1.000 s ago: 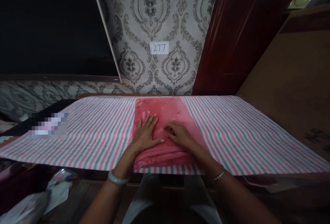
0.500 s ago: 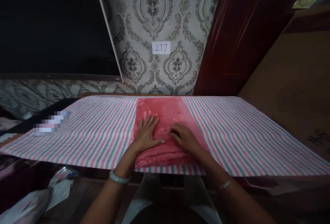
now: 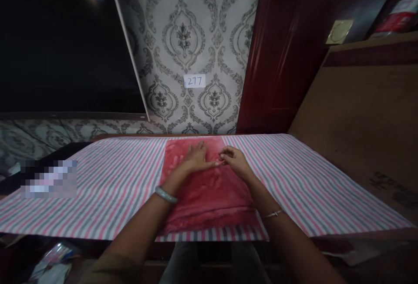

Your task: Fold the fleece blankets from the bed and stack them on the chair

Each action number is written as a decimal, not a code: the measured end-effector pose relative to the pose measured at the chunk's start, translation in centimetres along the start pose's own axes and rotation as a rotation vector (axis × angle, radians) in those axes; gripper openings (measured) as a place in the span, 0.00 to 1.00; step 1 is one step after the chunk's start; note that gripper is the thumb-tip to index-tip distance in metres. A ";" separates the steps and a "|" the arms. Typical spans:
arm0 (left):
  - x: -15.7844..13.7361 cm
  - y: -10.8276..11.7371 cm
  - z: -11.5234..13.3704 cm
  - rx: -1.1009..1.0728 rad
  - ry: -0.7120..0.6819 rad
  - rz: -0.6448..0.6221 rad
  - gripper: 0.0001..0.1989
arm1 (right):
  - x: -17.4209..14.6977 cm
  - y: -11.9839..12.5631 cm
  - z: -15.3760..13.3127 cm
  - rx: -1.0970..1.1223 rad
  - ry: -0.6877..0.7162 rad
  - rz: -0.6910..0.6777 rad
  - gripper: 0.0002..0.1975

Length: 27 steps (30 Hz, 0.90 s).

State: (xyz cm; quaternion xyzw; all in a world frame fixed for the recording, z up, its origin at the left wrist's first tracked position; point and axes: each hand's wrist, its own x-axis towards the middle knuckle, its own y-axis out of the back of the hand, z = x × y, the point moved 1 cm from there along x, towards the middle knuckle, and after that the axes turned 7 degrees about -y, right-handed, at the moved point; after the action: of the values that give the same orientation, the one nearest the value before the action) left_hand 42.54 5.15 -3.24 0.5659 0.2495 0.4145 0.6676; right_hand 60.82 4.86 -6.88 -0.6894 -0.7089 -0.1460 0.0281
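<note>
A piece of red plush cloth [image 3: 209,192] lies on a striped cloth [image 3: 117,175], with folded layers along its near edge. My left hand [image 3: 197,158] rests flat on its upper part, fingers pointing away and thumb stretched to the right. Just right of that thumb, my right hand [image 3: 234,158] has its fingers curled into a pinch at the plush surface. Whatever those fingertips hold, if anything, is too small to make out. Pale pressed marks show in the pile around my left hand.
Behind the table stands a patterned wall with a paper label [image 3: 195,81]. A large dark screen [image 3: 65,49] is at left. A cardboard box [image 3: 355,127] borders the right side. A blurred-out item [image 3: 48,179] lies on the striped cloth at left.
Both hands have slid farther from me over the red plush cloth, toward its far edge, and have come closer together. My view has tilted up and turned slightly right.
</note>
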 end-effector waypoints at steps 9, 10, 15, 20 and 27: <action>-0.3 -5.0 -1.9 0.043 0.019 -0.021 0.52 | -0.2 -1.7 5.4 -0.151 0.054 0.051 0.14; -0.3 -5.0 -1.9 0.044 0.022 -0.023 0.52 | -0.2 -1.7 5.4 -0.171 0.065 0.049 0.14; -0.1 -5.0 -1.9 0.054 0.024 -0.023 0.53 | 0.4 -2.2 3.9 -0.471 0.168 -0.034 0.12; -0.2 -5.1 -1.9 0.048 0.030 -0.034 0.53 | 0.6 -2.6 2.1 -0.826 0.170 -0.051 0.08; -0.1 -5.2 -2.0 0.057 0.024 -0.039 0.52 | 0.6 -3.1 2.2 -0.915 0.099 -0.015 0.09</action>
State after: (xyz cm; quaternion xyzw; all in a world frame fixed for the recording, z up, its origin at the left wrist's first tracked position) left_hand 42.28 6.04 -8.74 0.5749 0.2801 0.4008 0.6560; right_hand 58.12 5.90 -9.33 -0.6179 -0.5743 -0.4772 -0.2464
